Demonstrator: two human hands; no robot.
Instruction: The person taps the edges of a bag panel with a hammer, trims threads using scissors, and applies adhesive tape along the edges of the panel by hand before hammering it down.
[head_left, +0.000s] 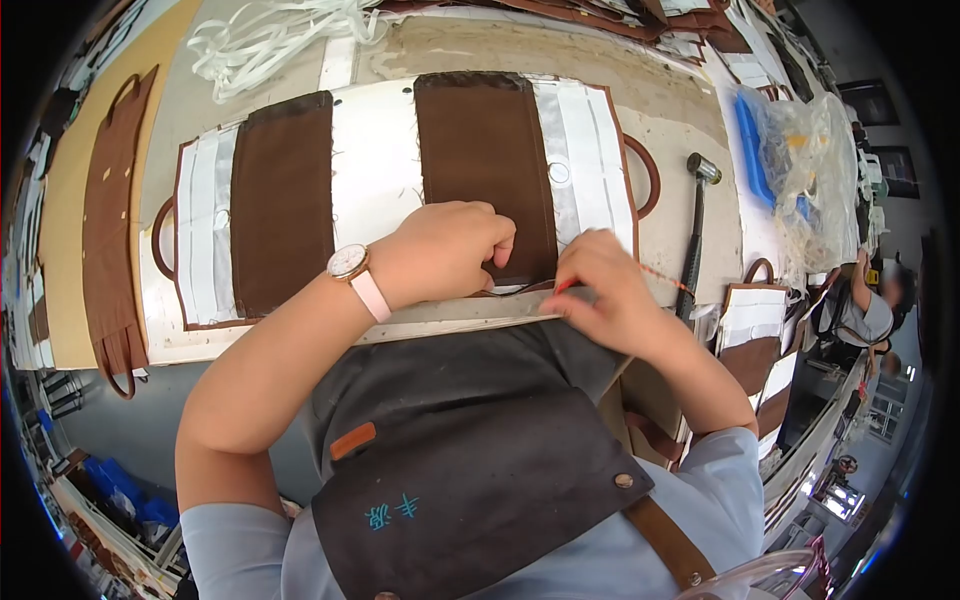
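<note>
A flat bag piece with two brown panels (283, 205) and white side strips lies on the workbench, a curved brown handle (647, 177) at each end. My left hand (450, 250), with a watch (348, 262) on its wrist, rests on the lower part of the right brown panel, fingers curled at its near edge; what they hold is too hidden to tell. Just right of it, my right hand (597, 285) pinches a thin tool with a red part near the same edge. A thin dark line runs between the hands along the edge.
A hammer (697, 225) lies right of the bag piece, near a blue tray (757, 145) and clear plastic (815, 180). White straps (270, 45) lie at the back. Another brown piece (115, 230) is at the left. A person (868, 305) is at the far right.
</note>
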